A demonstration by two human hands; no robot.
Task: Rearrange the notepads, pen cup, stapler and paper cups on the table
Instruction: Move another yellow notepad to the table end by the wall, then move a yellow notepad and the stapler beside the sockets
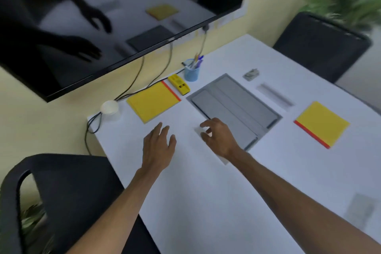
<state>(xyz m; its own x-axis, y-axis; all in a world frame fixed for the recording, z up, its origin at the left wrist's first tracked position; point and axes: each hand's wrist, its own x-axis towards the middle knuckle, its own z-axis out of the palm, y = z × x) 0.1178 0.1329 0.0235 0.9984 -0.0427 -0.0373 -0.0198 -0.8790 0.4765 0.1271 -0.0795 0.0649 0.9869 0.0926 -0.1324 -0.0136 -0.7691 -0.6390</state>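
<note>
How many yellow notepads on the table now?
2. One notepad by the wall beside the stapler; the other notepad far right, past the grey panel. None appears hidden.

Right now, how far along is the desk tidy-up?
One notepad, the stapler and the pen cup sit grouped, a paper cup nearby: that looks placed. The right hand pinches a small white thing, too blurred to name; the left hand hovers open. The other notepad lies apart on the right, seemingly left to do.
</note>
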